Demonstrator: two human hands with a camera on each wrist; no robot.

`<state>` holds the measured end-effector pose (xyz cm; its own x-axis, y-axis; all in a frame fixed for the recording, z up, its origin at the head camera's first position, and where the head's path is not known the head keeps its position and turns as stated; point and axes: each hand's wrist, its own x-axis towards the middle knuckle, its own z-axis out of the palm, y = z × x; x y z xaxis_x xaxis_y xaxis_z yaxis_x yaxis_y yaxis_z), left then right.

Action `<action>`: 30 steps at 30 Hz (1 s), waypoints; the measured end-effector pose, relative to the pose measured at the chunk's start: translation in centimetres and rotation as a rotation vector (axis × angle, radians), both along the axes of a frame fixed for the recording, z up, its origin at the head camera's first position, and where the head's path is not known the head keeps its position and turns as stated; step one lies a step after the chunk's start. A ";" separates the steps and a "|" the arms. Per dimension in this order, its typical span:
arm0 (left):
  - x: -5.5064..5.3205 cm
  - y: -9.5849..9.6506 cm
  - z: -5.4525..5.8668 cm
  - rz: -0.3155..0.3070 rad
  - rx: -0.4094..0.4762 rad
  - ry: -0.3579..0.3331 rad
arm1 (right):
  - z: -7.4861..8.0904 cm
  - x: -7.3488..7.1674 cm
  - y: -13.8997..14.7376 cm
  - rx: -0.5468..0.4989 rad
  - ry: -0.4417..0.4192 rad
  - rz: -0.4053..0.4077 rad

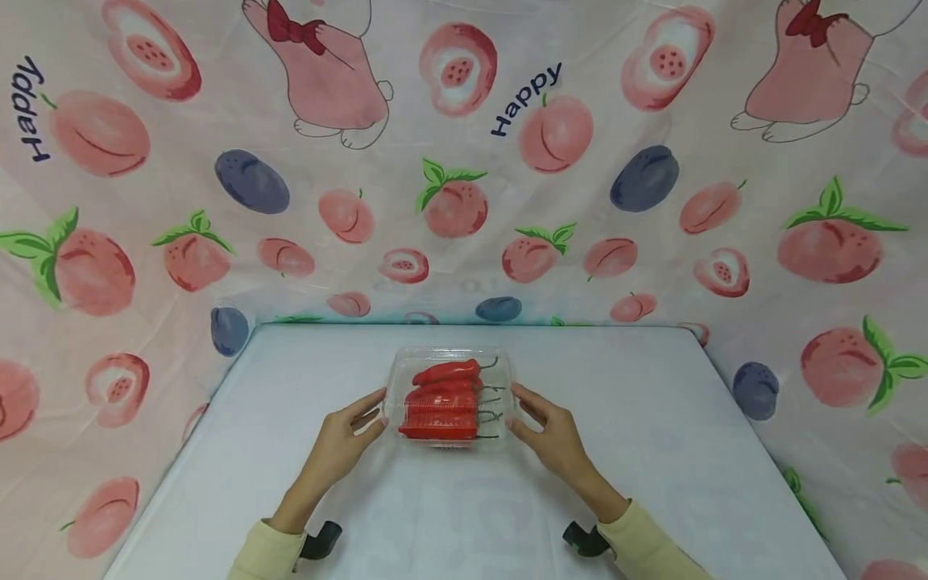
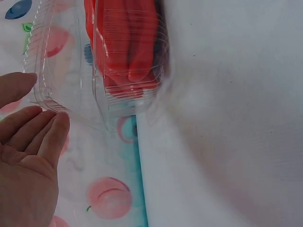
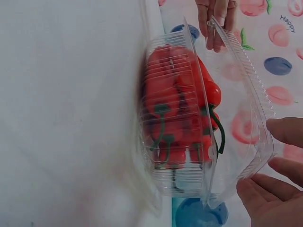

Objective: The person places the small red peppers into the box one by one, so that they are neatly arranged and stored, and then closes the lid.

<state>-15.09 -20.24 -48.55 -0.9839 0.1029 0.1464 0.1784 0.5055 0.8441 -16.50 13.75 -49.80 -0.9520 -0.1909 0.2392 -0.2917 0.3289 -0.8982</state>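
Note:
A clear plastic clamshell box (image 1: 395,387) rests on the white table, with several red chili peppers (image 1: 439,399) lying side by side in its base, their green stems to the right. Its clear lid (image 3: 253,90) stands partly raised, at an angle to the base in both wrist views. My left hand (image 1: 350,431) pinches the lid's left edge between thumb and fingers. At the opposite edge, my right hand (image 1: 554,435) pinches the lid the same way. Some of the peppers show blurred through the ribbed plastic wall.
The white table (image 1: 616,403) spreads around the box on all sides. Behind and beside it hangs a cloth (image 1: 391,177) printed with peaches and rabbits. A dark wrist-worn device (image 1: 322,540) sits at the left wrist, another (image 1: 583,540) at the right.

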 end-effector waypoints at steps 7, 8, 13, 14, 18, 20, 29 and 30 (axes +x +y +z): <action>0.0 0.0 -0.7 0.018 -0.029 -0.013 | -0.7 0.1 0.0 -0.024 0.051 0.021; 0.0 0.0 -0.7 0.016 -0.031 -0.013 | -0.8 0.2 0.0 -0.028 0.052 0.023; 0.1 -0.1 -1.2 0.015 -0.045 -0.021 | -1.3 0.2 0.0 -0.019 0.037 0.016; 0.2 -0.1 -1.3 0.014 -0.043 -0.024 | -1.3 0.2 0.0 -0.013 0.033 0.013; 0.2 -0.2 -1.5 0.005 -0.038 -0.031 | -1.7 0.3 -0.1 -0.010 0.034 0.007; 0.2 -0.2 -1.6 0.001 -0.033 -0.030 | -1.9 0.3 -0.1 -0.012 0.028 0.010; 0.4 -0.2 -2.0 0.007 -0.040 -0.025 | -2.5 0.3 0.2 -0.021 0.024 0.032; 0.4 -0.2 -2.0 0.010 -0.042 -0.024 | -2.6 0.3 0.2 -0.031 0.024 0.031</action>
